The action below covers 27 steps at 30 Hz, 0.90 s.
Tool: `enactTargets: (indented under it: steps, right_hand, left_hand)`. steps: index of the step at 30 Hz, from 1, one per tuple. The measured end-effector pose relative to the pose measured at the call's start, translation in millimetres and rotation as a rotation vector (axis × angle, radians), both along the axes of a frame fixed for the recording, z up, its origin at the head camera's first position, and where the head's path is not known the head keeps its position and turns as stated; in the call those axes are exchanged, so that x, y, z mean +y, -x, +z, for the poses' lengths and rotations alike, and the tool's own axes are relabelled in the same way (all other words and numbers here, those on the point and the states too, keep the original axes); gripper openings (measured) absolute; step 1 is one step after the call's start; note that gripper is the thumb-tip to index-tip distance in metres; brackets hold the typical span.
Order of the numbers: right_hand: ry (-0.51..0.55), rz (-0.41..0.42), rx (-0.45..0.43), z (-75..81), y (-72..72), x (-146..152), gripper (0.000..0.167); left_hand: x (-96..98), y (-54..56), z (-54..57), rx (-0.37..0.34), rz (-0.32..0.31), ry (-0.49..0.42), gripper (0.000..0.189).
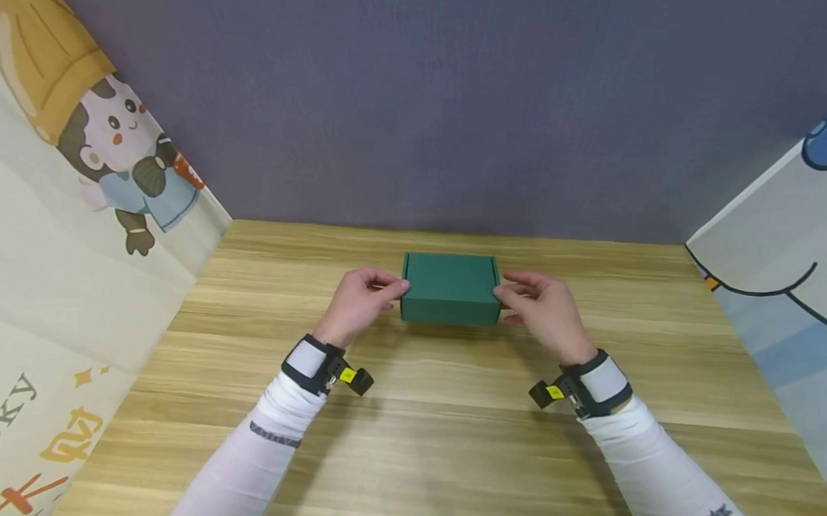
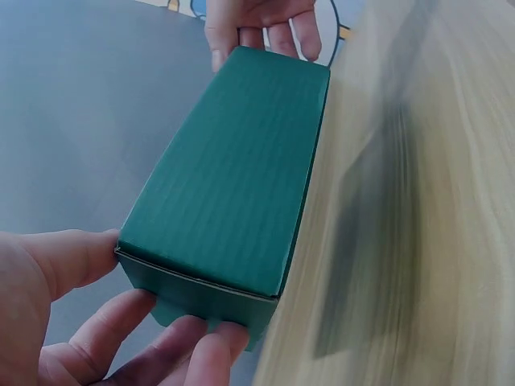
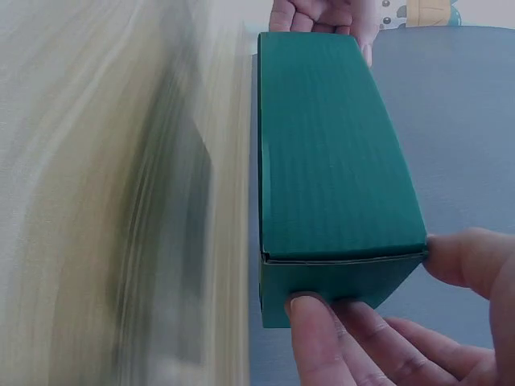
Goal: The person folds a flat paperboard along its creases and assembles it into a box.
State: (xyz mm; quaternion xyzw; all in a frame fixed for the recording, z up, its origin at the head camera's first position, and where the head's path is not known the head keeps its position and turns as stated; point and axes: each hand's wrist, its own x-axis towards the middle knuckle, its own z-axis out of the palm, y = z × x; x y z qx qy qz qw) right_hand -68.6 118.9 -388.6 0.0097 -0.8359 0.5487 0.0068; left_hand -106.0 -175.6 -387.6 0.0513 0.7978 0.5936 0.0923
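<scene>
A closed green cardboard box (image 1: 452, 279) is held between both hands, its lid down and its long side facing me. My left hand (image 1: 360, 300) grips the left end, with the thumb at the top edge and the other fingers against the end panel, as the left wrist view shows. At the opposite end, my right hand (image 1: 551, 313) holds the box the same way, thumb at the edge and fingertips (image 3: 310, 310) on the end panel. In both wrist views the box appears raised above the wooden table (image 1: 434, 428), which carries a dark shadow beside it.
Behind the table rises a plain grey-blue panel (image 1: 447, 113). Printed cloths hang at both sides, the left one with a cartoon figure (image 1: 124, 141), the right one (image 1: 775, 220) with a large pale character. Each wrist wears a strap with a small camera.
</scene>
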Motion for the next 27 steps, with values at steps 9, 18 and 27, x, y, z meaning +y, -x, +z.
enactTargets:
  steps: [9,18,27]
  right_hand:
    - [-0.034,0.037,-0.026,-14.0,2.9,1.2,0.048]
    - [-0.049,0.042,-0.057,-21.7,0.6,-1.4,0.044]
    - [-0.07,0.055,-0.076,-30.2,-2.0,-2.0,0.043]
  left_hand:
    - [0.5,2.6,-13.5,-0.008,-0.038,-0.001,0.043]
    - [1.5,1.2,-19.5,-0.018,-0.048,0.039,0.045]
    - [1.9,-0.3,-27.1,-0.051,-0.052,0.055,0.045]
